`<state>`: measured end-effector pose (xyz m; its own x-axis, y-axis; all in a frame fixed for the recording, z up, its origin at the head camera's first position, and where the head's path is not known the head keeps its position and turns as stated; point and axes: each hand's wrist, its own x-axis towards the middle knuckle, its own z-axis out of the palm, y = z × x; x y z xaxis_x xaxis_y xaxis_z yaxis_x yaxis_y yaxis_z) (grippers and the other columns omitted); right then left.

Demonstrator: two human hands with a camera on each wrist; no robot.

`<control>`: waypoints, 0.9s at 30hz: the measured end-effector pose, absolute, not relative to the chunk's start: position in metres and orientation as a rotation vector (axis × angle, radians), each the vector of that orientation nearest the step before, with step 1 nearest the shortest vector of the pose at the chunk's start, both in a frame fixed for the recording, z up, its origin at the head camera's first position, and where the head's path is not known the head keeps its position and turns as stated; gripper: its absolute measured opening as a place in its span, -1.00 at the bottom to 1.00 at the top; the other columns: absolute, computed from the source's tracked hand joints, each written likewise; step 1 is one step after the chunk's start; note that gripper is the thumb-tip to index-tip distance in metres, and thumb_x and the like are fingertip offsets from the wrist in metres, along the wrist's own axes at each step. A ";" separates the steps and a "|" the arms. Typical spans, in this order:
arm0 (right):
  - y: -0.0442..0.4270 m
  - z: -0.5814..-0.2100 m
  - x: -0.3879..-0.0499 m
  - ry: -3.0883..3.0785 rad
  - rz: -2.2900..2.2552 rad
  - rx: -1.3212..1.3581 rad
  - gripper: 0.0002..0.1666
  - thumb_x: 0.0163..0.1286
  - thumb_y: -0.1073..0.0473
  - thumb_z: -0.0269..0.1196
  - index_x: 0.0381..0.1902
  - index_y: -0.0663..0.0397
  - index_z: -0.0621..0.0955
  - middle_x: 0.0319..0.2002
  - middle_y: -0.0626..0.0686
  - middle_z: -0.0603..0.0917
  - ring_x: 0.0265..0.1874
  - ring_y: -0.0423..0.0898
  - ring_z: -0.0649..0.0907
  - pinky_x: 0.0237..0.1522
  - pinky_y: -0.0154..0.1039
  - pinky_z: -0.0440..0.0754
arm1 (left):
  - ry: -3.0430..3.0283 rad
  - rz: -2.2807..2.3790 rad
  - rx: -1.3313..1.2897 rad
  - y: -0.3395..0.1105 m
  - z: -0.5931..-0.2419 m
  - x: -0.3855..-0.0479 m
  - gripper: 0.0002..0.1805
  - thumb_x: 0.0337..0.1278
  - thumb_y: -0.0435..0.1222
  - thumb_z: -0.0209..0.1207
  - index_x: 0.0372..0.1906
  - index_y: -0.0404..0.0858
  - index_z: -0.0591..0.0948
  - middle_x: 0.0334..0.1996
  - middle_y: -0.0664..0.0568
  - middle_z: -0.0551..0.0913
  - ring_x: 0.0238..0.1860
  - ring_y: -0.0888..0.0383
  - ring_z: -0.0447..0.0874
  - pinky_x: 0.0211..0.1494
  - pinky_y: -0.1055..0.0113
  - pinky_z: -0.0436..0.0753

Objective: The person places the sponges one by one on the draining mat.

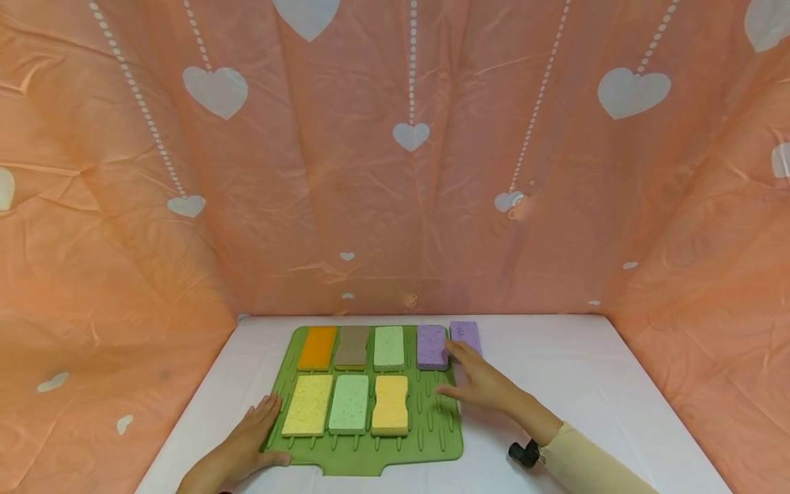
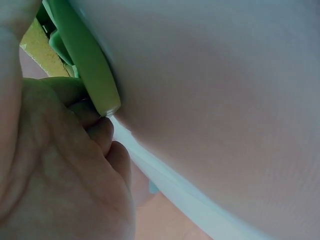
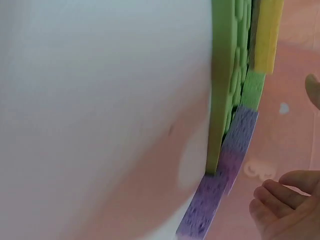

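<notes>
A green ridged drying mat (image 1: 432,439) lies on the table with two rows of sponges. At its left edge, my left hand (image 1: 249,439) touches the rim, fingers extended and thumb along the lower corner. My right hand (image 1: 484,384) hovers by the mat's right edge, thumb and fingers spread, holding nothing. Its fingertips are nearest a purple sponge (image 1: 432,346) in the back row. Beyond them, a second purple sponge (image 1: 465,334) sits off the mat, partly hidden by the hand. In the right wrist view, the right hand (image 3: 290,205) is apart from both purple sponges.
The back row also has an orange sponge (image 1: 317,348), a brown one (image 1: 352,346) and a pale green one (image 1: 389,348). In front lie a yellow sponge (image 1: 308,405), another pale green one (image 1: 348,405) and a notched light-orange one (image 1: 390,405). An orange curtain (image 1: 370,206) surrounds the white table (image 1: 574,370).
</notes>
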<state>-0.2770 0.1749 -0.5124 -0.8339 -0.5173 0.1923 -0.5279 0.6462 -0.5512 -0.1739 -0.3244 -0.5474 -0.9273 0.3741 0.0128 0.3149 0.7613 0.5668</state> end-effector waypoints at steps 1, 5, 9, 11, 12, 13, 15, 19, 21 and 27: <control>0.178 -0.512 -0.278 -2.832 0.959 0.891 0.25 0.37 -0.26 0.50 0.65 0.40 0.21 0.60 0.43 0.27 0.59 0.39 0.29 0.56 0.31 0.30 | 2.855 0.867 0.555 -0.323 -0.545 -0.174 0.30 0.07 0.13 0.51 0.58 -0.67 0.13 0.59 -0.63 0.04 0.71 -0.30 -0.21 0.33 0.82 -0.57; 0.189 -0.509 -0.285 -2.816 0.945 0.869 0.25 0.35 -0.22 0.53 0.63 0.44 0.22 0.59 0.46 0.28 0.57 0.42 0.29 0.55 0.34 0.32 | 2.839 0.849 0.527 -0.320 -0.538 -0.173 0.29 0.05 0.06 0.55 0.58 -0.67 0.12 0.61 -0.61 0.02 0.60 -0.56 -0.08 0.30 0.83 -0.57; 0.200 -0.509 -0.293 -2.819 0.930 0.846 0.24 0.34 -0.20 0.54 0.62 0.46 0.22 0.58 0.49 0.26 0.58 0.45 0.26 0.55 0.37 0.29 | 2.898 0.855 0.603 -0.328 -0.554 -0.177 0.30 0.07 0.17 0.50 0.57 -0.67 0.16 0.57 -0.65 0.07 0.71 0.27 -0.44 0.34 0.84 -0.55; 0.205 -0.509 -0.297 -2.828 0.928 0.832 0.25 0.34 -0.20 0.54 0.62 0.47 0.22 0.58 0.50 0.25 0.58 0.46 0.25 0.55 0.38 0.28 | 2.889 0.878 0.596 -0.330 -0.558 -0.178 0.32 0.05 0.20 0.49 0.58 -0.66 0.15 0.59 -0.63 0.06 0.63 0.50 -0.53 0.35 0.85 -0.54; 0.207 -0.509 -0.298 -2.830 0.929 0.828 0.25 0.34 -0.20 0.54 0.62 0.48 0.22 0.58 0.50 0.25 0.58 0.47 0.25 0.55 0.38 0.28 | 2.885 0.884 0.575 -0.330 -0.560 -0.179 0.33 0.04 0.22 0.49 0.58 -0.65 0.15 0.60 -0.61 0.05 0.51 0.72 -0.58 0.35 0.85 -0.54; 0.209 -0.509 -0.300 -2.832 0.923 0.827 0.25 0.34 -0.20 0.54 0.62 0.49 0.22 0.58 0.51 0.25 0.57 0.47 0.26 0.55 0.38 0.28 | 2.877 0.893 0.558 -0.330 -0.560 -0.179 0.34 0.02 0.21 0.50 0.59 -0.64 0.15 0.61 -0.59 0.04 0.50 0.75 -0.59 0.35 0.85 -0.54; 0.211 -0.507 -0.304 -2.837 0.918 0.816 0.25 0.33 -0.18 0.54 0.61 0.50 0.22 0.57 0.52 0.26 0.56 0.48 0.27 0.55 0.38 0.28 | 2.861 0.896 0.554 -0.328 -0.557 -0.177 0.33 0.04 0.18 0.51 0.59 -0.64 0.13 0.61 -0.60 0.03 0.65 0.45 -0.52 0.34 0.84 -0.55; 0.215 -0.507 -0.311 -2.838 0.883 0.807 0.26 0.32 -0.16 0.55 0.60 0.55 0.20 0.54 0.54 0.29 0.53 0.49 0.30 0.54 0.39 0.30 | 2.926 0.851 0.669 -0.330 -0.562 -0.176 0.29 0.13 0.22 0.44 0.58 -0.66 0.15 0.55 -0.66 0.09 0.64 0.45 -0.52 0.38 0.78 -0.57; 0.218 -0.509 -0.316 -2.834 0.863 0.814 0.28 0.32 -0.17 0.55 0.59 0.57 0.19 0.53 0.56 0.29 0.52 0.51 0.30 0.53 0.41 0.30 | 2.951 0.834 0.726 -0.332 -0.564 -0.178 0.28 0.16 0.23 0.41 0.58 -0.66 0.15 0.54 -0.68 0.11 0.57 0.58 -0.58 0.40 0.77 -0.57; 0.226 -0.512 -0.328 -2.855 0.815 0.830 0.32 0.32 -0.18 0.54 0.57 0.65 0.15 0.52 0.62 0.27 0.52 0.56 0.28 0.54 0.43 0.25 | 2.944 0.858 0.671 -0.333 -0.568 -0.182 0.31 0.08 0.24 0.45 0.54 -0.70 0.18 0.55 -0.67 0.09 0.38 0.87 -0.61 0.38 0.84 -0.53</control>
<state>-0.3281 0.2262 -0.5116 -0.8532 -0.4829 0.1969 -0.5141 0.7153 -0.4733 -0.1816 -0.3329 -0.5682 -0.9086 0.4018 0.1144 0.4003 0.7592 0.5132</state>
